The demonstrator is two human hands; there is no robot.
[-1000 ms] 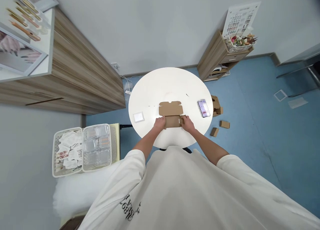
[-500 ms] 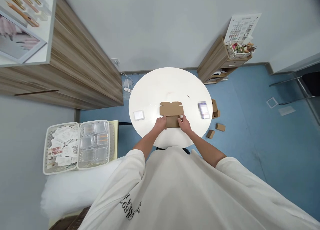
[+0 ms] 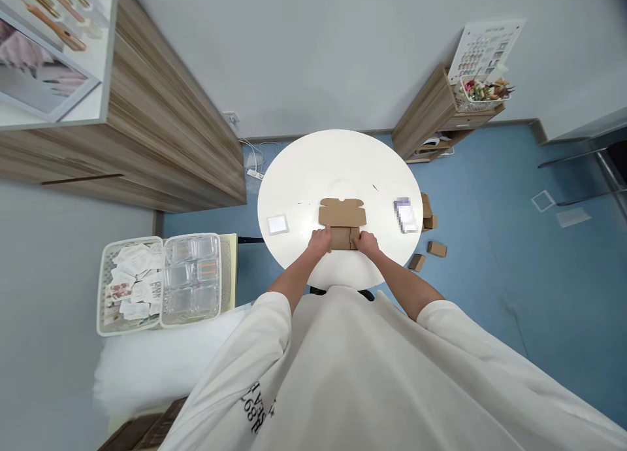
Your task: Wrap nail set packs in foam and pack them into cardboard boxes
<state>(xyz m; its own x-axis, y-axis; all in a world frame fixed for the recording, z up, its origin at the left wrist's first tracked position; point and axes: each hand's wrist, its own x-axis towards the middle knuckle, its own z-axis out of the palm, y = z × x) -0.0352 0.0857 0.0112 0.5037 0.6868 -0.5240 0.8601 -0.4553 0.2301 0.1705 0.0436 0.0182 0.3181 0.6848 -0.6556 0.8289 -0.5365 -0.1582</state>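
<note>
A brown cardboard box (image 3: 341, 238), partly folded, lies on the white oval table (image 3: 337, 157) close to my body. Its lid flap (image 3: 342, 212) is spread out flat on the far side, with small side tabs. My left hand (image 3: 321, 240) grips the box's left side, fingers closed at the edge. At the opposite end my right hand (image 3: 367, 242) is closed on the right side, where a small flap (image 3: 354, 237) is folded inward over the base. The fingertips under the cardboard are hidden.
A white framed card (image 3: 277, 224) lies left on the table, a blurred purple-and-white item (image 3: 405, 215) right. Small cardboard boxes (image 3: 437, 248) sit on the floor at right. White baskets (image 3: 161, 282) stand at left. A wooden cabinet (image 3: 171, 104) rises beyond them.
The right side flap now shows folded inward over the box base, and my right hand has shifted to its outer edge. My left hand stays on the left side. The whole view shifted slightly.
</note>
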